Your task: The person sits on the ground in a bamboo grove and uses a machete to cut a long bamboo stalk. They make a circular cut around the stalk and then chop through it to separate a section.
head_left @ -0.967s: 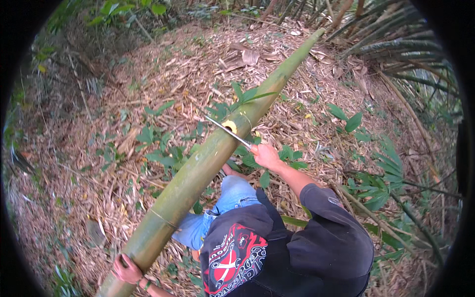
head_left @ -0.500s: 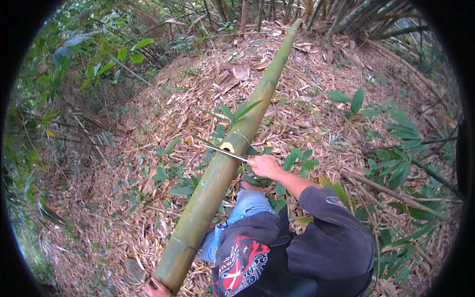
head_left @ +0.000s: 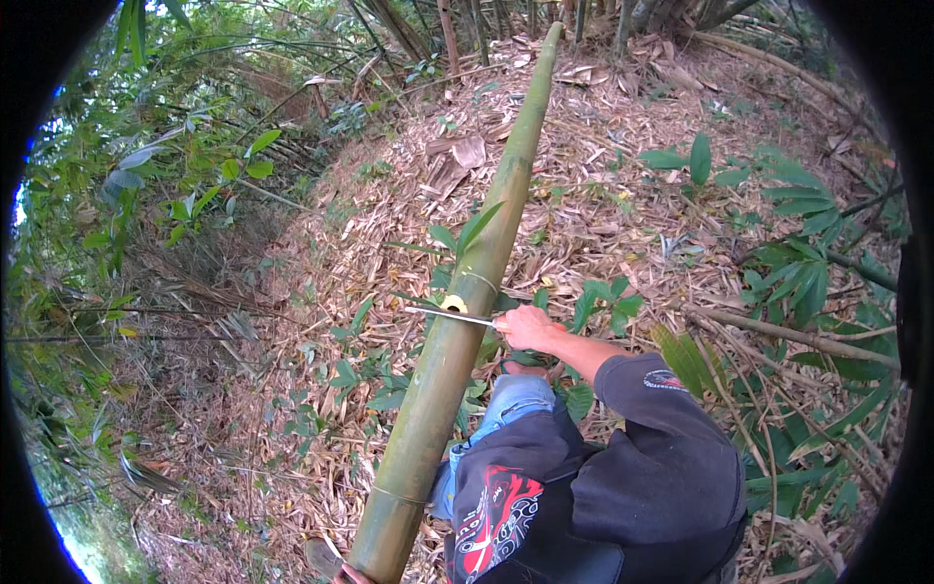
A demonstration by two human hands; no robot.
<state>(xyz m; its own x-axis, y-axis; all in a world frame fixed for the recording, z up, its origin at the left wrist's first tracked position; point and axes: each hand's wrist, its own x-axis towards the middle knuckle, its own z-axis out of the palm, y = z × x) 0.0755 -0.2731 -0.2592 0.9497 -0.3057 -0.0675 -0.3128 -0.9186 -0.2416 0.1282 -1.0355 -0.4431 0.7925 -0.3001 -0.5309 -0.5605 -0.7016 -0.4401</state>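
Observation:
A thick green bamboo pole (head_left: 428,389) slants across the head view, from the lower middle to the upper right. On its upper side is a pale-edged notch (head_left: 453,304) that opens into the hollow. My right hand (head_left: 528,328) is closed around the handle of a long thin-bladed knife (head_left: 452,313). The blade lies across the pole at the notch's near edge, its tip reaching past the left side. At the lower edge, my left hand (head_left: 352,576) grips the pole's near part; only some fingers show, and the rest is cut off by the frame.
Dry bamboo leaves (head_left: 603,214) cover the ground. A leafy sprig (head_left: 472,232) rises beside the notch. Green plants (head_left: 798,263) and a fallen branch (head_left: 788,336) lie to the right. My jeans-clad leg (head_left: 516,404) is close to the pole's right side. Bamboo stems stand behind.
The view has shifted, so the pole's near end sits further right and less of my left hand shows. The knife blade has turned nearer to level across the notch.

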